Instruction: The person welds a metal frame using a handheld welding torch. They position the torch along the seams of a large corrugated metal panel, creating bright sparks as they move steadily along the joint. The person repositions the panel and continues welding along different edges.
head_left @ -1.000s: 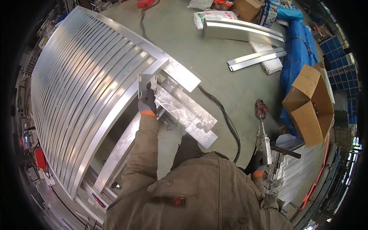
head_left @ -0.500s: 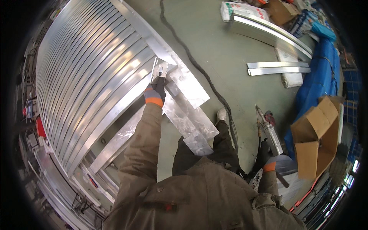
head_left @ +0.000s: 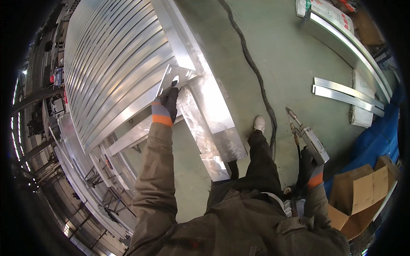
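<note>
L hand (head_left: pixel 170 104): grasping bracket (head_left: pixel 184 74) by panel (head_left: pixel 128 59) corner, contact n/k | R hand (head_left: pixel 308 164): fingers wrapped rnd gun (head_left: pixel 314 145), over floor (head_left: pixel 282 47) | tip: hold bracket steady, sq. to panel; gun clear of cable (head_left: pixel 256 72)

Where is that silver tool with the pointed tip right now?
In the head view, the silver tool is right of centre, in the right hand, between the dark cable to its left and the open cardboard box to its lower right.
</note>
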The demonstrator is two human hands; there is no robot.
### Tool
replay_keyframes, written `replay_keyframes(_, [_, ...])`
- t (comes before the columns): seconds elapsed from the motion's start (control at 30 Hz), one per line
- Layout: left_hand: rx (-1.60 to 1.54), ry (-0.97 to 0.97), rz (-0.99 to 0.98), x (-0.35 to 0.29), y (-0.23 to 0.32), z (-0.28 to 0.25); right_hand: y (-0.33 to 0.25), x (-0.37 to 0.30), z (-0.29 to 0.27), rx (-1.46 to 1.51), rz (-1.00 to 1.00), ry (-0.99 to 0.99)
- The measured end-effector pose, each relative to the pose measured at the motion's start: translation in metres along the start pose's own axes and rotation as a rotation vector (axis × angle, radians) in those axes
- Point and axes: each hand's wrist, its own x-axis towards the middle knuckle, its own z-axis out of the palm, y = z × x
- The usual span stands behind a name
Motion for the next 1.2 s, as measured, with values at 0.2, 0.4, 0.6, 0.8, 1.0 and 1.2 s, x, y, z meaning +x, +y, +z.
replay_keyframes(0.2, [0.005, -0.025, -0.009, -0.008, 0.006, 0.001, -0.043, 0.047, -0.02, -0.201, -0.154, -0.069])
replay_keyframes(0.4, [-0.006, -0.026, 0.018, -0.003, -0.004, 0.005, -0.127, 0.054, -0.031, -0.132, 0.067, -0.169])
replay_keyframes(0.6, [-0.019, -0.048, -0.041, 0.005, -0.007, 0.002, -0.18, 0.061, -0.017, 0.065, -0.022, -0.188])
replay_keyframes(0.8, [0.027, 0.017, -0.226, -0.014, 0.008, 0.005, -0.204, 0.13, 0.008, 0.086, 0.023, -0.408])
replay_keyframes(1.0, [0.026, 0.06, -0.194, -0.023, 0.027, 0.008, -0.242, 0.206, 0.036, 0.014, -0.034, -0.613])
replay_keyframes(1.2, [0.18, 0.055, -0.125, -0.032, 0.042, 0.01, -0.258, 0.245, 0.066, 0.039, -0.048, -0.726])
